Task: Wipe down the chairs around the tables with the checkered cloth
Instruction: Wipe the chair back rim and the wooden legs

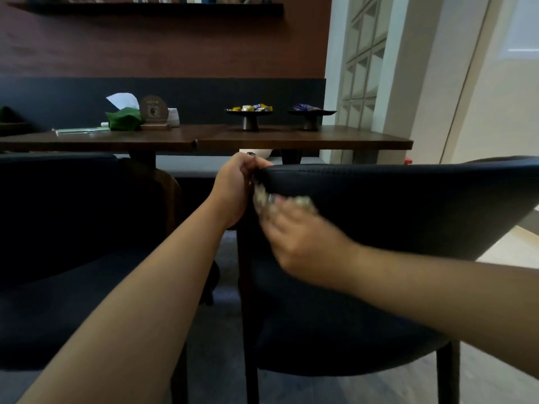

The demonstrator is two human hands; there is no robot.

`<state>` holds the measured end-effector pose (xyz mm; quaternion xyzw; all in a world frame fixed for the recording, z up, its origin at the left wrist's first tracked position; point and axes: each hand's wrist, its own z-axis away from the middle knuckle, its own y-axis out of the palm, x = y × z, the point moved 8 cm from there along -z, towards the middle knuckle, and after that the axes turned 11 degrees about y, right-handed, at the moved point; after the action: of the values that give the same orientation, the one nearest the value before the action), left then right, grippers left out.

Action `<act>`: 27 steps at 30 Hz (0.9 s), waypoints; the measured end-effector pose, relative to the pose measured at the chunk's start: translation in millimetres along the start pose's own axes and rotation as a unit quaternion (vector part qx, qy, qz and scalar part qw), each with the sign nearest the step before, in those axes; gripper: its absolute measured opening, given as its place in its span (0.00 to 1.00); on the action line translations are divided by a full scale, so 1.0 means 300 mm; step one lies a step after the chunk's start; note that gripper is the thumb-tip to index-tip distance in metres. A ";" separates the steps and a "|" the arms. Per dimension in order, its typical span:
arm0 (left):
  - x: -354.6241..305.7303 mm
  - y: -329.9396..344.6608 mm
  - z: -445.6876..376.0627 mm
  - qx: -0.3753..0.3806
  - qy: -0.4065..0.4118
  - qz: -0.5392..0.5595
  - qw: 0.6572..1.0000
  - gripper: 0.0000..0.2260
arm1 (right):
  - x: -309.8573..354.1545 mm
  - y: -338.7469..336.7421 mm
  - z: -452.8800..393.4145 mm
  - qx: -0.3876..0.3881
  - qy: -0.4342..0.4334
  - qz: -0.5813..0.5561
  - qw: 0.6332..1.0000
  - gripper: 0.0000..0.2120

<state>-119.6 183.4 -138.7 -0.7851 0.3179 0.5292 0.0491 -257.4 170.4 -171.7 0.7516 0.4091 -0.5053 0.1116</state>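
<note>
While the left hand (233, 188) grips the black chair (393, 205) back's end, the right hand (294, 237), fingers blurred, presses the checkered cloth (264, 199) beside it; beyond the chair, the dark wooden surface (291, 139) meets the brown wall (175, 45).

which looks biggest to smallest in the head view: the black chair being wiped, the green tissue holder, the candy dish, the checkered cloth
1. black chair, very near the camera
2. green tissue holder
3. candy dish, about alike with:
4. checkered cloth, mostly hidden under the right hand

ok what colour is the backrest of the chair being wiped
Black, with a stitched seam along the top edge of the chair backrest; the head view shows it.
</note>
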 end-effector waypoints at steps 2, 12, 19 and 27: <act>0.006 0.005 -0.003 -0.010 -0.006 0.016 1.000 0.19 | -0.147 -0.056 -0.028 -0.064 0.130 -0.025 0.989 0.19; 0.000 0.008 0.018 -0.038 -0.017 -0.023 0.999 0.20 | 0.094 0.048 0.117 -0.063 -0.010 -0.019 0.998 0.20; -0.106 0.042 0.019 -0.074 0.002 -0.200 0.977 0.10 | 0.079 0.053 0.183 -0.058 -0.025 -0.075 0.995 0.17; -0.208 0.181 0.022 0.127 0.131 -0.483 0.856 0.16 | -0.287 -0.113 0.265 -0.220 0.156 -0.149 0.951 0.15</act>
<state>-169.6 171.1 -73.6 -0.8892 -0.0338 0.2858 0.3557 -348.4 102.7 -127.0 0.7083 0.6298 -0.2900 0.1327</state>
